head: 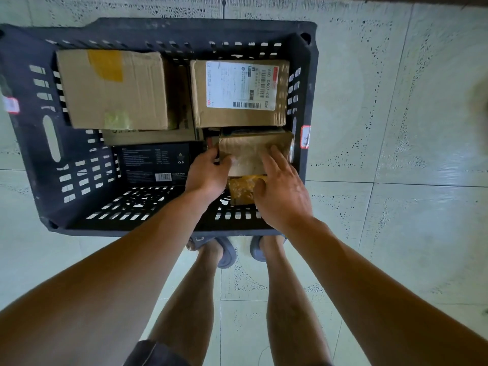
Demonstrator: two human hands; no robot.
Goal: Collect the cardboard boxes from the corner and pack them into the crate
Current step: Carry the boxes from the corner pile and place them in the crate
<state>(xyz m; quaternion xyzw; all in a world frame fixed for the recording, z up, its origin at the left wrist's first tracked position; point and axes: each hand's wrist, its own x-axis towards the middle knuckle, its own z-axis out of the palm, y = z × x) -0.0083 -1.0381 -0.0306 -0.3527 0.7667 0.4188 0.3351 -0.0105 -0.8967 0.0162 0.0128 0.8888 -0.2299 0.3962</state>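
A floor (396, 101) of large pale grey-green tiles, flecked with dark speckles in curved bands, fills the view. Thin dark grout lines (343, 182) divide it. Soft light leaves a faint sheen at right

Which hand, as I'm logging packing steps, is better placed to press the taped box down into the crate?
Probably the right hand: its straight fingers lie on top of the taped box, while the left hand grips its side edge inside the crate.
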